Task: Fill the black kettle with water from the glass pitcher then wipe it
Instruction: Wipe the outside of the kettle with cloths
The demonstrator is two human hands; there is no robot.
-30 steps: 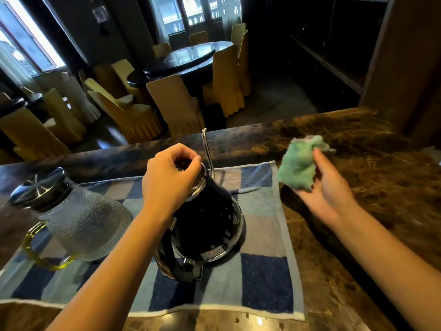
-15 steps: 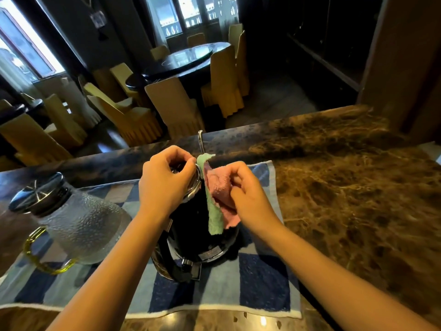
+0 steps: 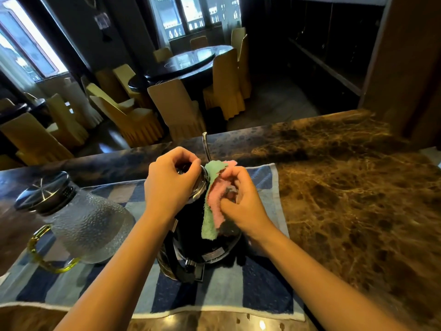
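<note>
From the head view, the black kettle [image 3: 188,235] is standing upright near the middle of a blue checked towel [image 3: 262,295], which is lying flat on a brown marble counter [image 3: 358,199]. The kettle's thin spout [image 3: 205,146] is pointing up and away from the person. The left hand [image 3: 170,185] is resting on top of the kettle, its fingers curling round the knob of the shiny lid [image 3: 200,185] and gripping it. The right hand [image 3: 243,204] is bunching a green and pink cloth [image 3: 212,206] in curled fingers and pressing it against the kettle's right side, just below the lid's rim. The glass pitcher [image 3: 88,225] is sitting on the left part of the towel, well apart from the kettle, with its metal cap [image 3: 43,189] on and its yellow handle [image 3: 45,259] facing the person. Beyond the counter, chairs in yellow covers [image 3: 176,108] are standing around a dark round table [image 3: 188,62].
</note>
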